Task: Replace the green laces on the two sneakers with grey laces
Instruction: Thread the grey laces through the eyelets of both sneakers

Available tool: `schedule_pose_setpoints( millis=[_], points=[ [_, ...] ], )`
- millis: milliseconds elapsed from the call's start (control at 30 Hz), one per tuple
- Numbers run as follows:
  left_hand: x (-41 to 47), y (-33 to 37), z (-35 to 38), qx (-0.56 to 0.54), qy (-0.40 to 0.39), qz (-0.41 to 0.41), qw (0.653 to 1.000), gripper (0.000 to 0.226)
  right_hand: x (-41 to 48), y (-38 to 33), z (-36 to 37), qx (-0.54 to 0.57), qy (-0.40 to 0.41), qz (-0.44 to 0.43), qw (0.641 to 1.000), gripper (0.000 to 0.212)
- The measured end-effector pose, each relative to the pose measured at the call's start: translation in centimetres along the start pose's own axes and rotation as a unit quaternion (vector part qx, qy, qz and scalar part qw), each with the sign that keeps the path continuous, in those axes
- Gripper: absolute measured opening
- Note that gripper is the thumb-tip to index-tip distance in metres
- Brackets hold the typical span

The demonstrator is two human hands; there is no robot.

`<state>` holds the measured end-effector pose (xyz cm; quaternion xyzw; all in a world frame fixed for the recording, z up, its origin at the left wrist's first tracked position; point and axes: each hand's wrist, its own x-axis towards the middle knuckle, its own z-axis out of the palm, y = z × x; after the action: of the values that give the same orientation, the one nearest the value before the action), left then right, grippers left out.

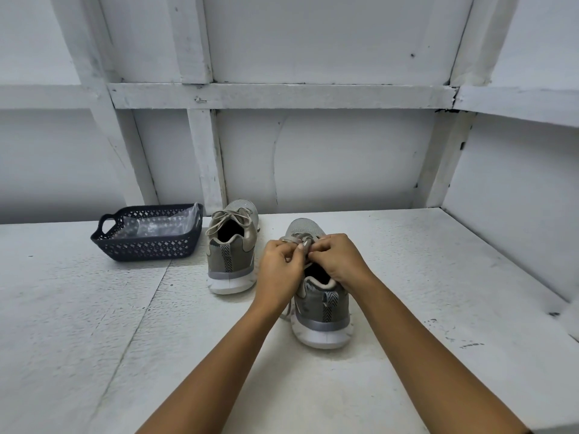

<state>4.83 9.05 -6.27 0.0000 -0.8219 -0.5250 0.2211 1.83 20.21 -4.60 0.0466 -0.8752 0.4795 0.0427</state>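
Note:
Two grey sneakers stand heel-toward-me on the white table. The left sneaker (232,249) carries a grey lace tied in a bow. The right sneaker (319,302) sits closer to me. Over its tongue, my left hand (280,270) and my right hand (338,261) both pinch the grey lace (305,242). A loose end of that lace hangs down the shoe's left side, under my left wrist. No green lace shows.
A dark plastic basket (147,245) with clear plastic bags inside stands at the back left, beside the left sneaker. White panelled walls close off the back and the right side of the table (94,339).

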Motion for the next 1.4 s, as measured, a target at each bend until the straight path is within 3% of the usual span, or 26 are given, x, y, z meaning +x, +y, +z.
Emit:
schedule_pose_setpoints(
  millis=[300,600,733,833,933,1000,1067,1200,1300,1400],
  points=[
    [-0.1,0.4,0.3,0.047,-0.003,-0.023,0.999,0.010,-0.1,-0.2,-0.1,0.014,-0.007,0.009,1.000,0.014],
    [-0.6,0.2,0.4,0.012,0.011,-0.011,1.000,0.012,-0.6,-0.7,-0.2,-0.040,0.022,0.000,0.999,0.016],
    [-0.9,0.5,0.3,-0.046,0.007,-0.054,0.997,0.023,-1.3,-1.0,-1.1,-0.039,0.047,-0.010,0.998,0.020],
    [-1.1,0.6,0.1,-0.079,0.012,-0.079,0.994,0.044,-1.5,-1.3,-2.2,0.120,0.084,0.017,0.989,0.016],
    [-1.1,0.4,0.0,-0.092,0.014,-0.087,0.992,0.051,-1.3,-2.2,-4.8,0.432,0.064,0.033,0.899,0.028],
    [-1.1,0.3,-0.1,-0.082,0.017,-0.081,0.993,0.050,-1.6,-2.7,-6.0,0.512,0.033,0.021,0.858,0.030],
    [-1.1,0.4,0.0,-0.075,0.019,-0.077,0.994,0.050,-2.1,-2.9,-6.4,0.474,0.026,0.036,0.879,0.028],
    [-1.2,0.6,0.0,-0.084,0.016,-0.079,0.993,0.047,-3.3,-2.1,-6.8,0.227,-0.036,0.056,0.972,0.024],
    [-1.2,0.6,0.1,-0.074,0.020,-0.071,0.995,0.041,-4.1,-1.4,-7.1,0.097,-0.131,0.076,0.984,0.024],
    [-1.0,0.5,0.1,-0.045,0.014,-0.048,0.998,0.029,-4.5,-1.0,-7.4,0.037,-0.183,0.088,0.979,0.022]
  ],
)
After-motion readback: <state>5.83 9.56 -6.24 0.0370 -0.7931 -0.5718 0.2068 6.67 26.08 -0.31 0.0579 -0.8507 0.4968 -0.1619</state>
